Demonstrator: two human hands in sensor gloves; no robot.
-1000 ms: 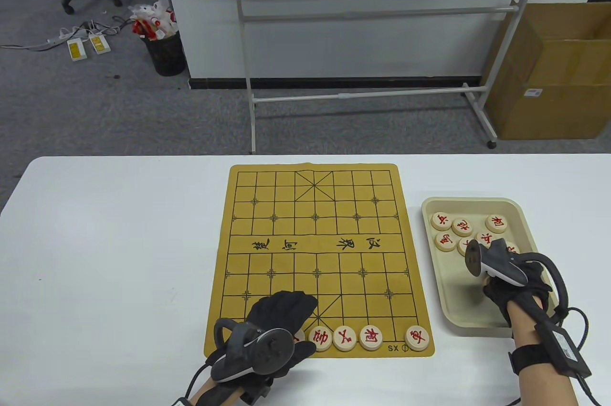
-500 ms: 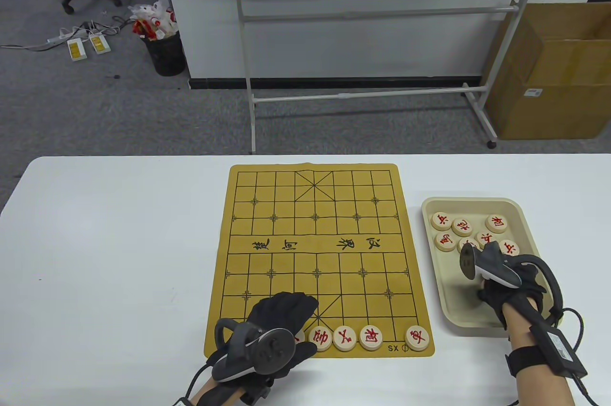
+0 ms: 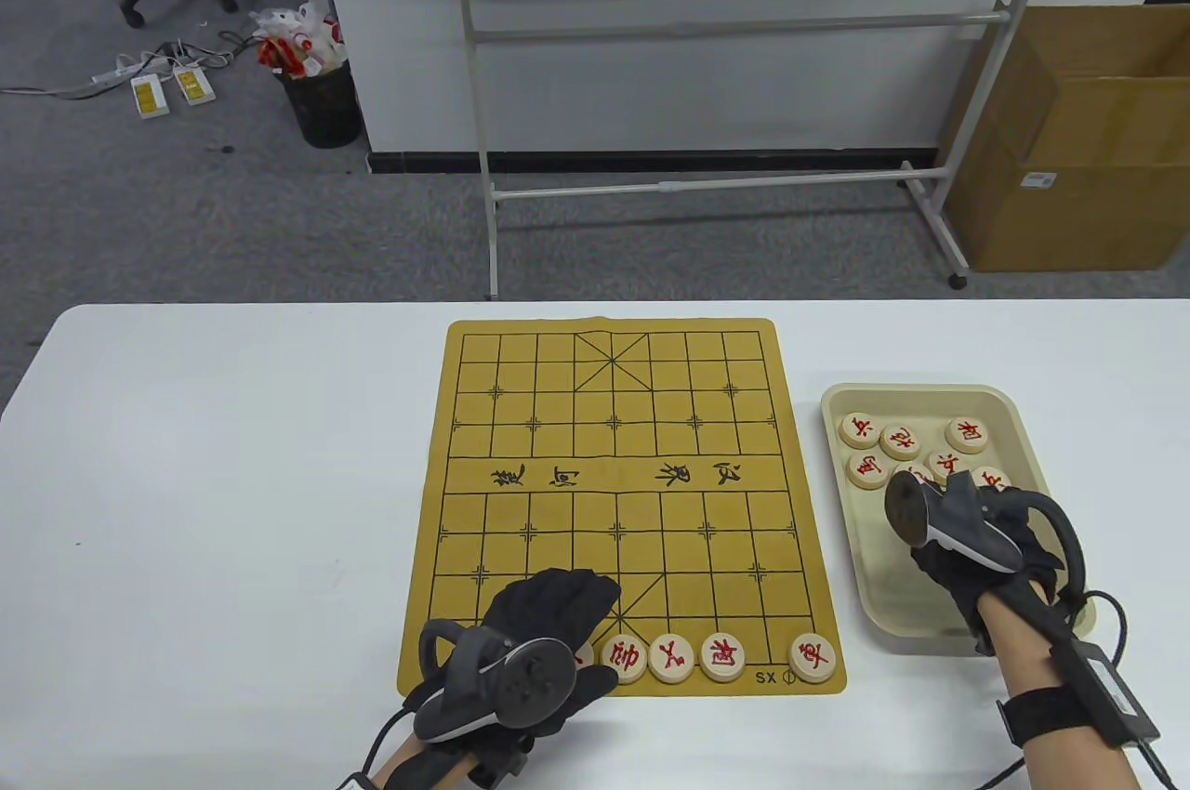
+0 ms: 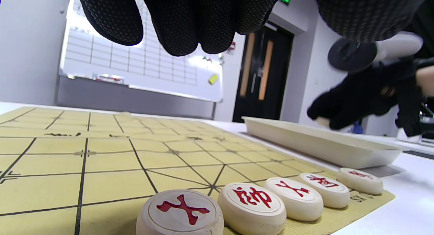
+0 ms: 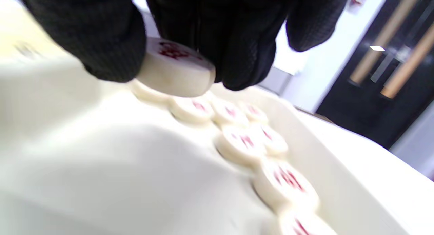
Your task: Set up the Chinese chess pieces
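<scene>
A yellow chess board mat (image 3: 614, 455) lies on the white table. Several round pieces with red characters (image 3: 672, 657) stand in a row on its near edge; they also show in the left wrist view (image 4: 251, 204). My left hand (image 3: 548, 618) rests over the left end of that row, fingers hanging free above the board (image 4: 179, 21), holding nothing. My right hand (image 3: 967, 548) is over the beige tray (image 3: 930, 395) and pinches one piece (image 5: 174, 70) between thumb and fingers, lifted above the loose pieces (image 5: 240, 143) in the tray.
Several loose pieces (image 3: 897, 441) lie in the tray's far half. A whiteboard stand (image 3: 707, 186) and a cardboard box (image 3: 1078, 139) stand on the floor beyond the table's far edge.
My right hand has shifted left and slightly nearer inside the tray, lifting a piece. My left hand and the row of pieces have not moved.
</scene>
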